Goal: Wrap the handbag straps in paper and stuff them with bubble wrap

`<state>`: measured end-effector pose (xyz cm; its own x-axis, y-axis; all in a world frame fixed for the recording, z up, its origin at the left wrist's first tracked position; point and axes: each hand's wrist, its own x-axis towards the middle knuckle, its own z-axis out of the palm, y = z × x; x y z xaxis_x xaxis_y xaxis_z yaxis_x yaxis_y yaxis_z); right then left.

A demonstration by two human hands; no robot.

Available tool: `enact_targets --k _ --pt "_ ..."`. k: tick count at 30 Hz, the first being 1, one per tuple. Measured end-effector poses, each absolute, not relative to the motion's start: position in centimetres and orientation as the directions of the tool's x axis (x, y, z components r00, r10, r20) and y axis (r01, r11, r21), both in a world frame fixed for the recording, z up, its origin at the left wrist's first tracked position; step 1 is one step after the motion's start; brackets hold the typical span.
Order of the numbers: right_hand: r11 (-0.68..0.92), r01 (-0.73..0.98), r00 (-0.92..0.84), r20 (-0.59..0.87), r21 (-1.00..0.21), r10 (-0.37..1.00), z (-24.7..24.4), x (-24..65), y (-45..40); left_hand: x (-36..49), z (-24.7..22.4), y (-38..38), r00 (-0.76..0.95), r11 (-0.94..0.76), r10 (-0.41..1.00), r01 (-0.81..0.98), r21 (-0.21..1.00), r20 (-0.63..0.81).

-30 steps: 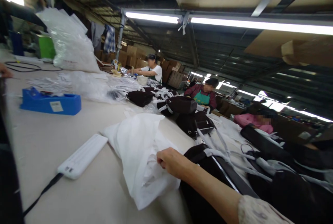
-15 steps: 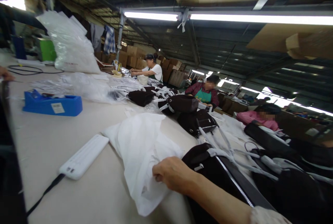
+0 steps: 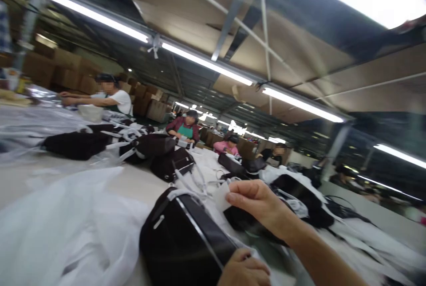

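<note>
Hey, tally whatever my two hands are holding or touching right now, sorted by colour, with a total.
White: 1, the slip pinched in your right hand
Black: 1, the bag against your left hand
Total: 2

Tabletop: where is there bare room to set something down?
Bare tabletop shows between the white sheeting, the nearest black bag and the dark bags behind. It is crowded rightward, with more bags and pale straps around the right hand.
</note>
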<state>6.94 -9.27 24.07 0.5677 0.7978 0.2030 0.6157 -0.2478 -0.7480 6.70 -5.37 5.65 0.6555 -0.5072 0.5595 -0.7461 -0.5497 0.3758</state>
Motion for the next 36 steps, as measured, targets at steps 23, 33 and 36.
enact_targets --k 23,33,36 --pt "-0.694 0.692 0.677 0.514 -0.199 0.528 13.4 0.0 -32.9 0.1 10.6 -5.1 0.762 -0.712 -0.43 -0.616 0.337 0.484" --pt "-0.732 0.649 0.745 0.374 -0.21 0.553 14.4 -0.4 -31.2 0.1 10.4 -5.3 0.755 -0.708 -0.413 -0.618 0.342 0.51" --pt "-0.731 0.628 0.773 0.313 -0.265 0.551 15.0 -0.7 -30.3 0.1 10.2 -5.3 0.742 -0.701 -0.393 -0.624 0.345 0.543"
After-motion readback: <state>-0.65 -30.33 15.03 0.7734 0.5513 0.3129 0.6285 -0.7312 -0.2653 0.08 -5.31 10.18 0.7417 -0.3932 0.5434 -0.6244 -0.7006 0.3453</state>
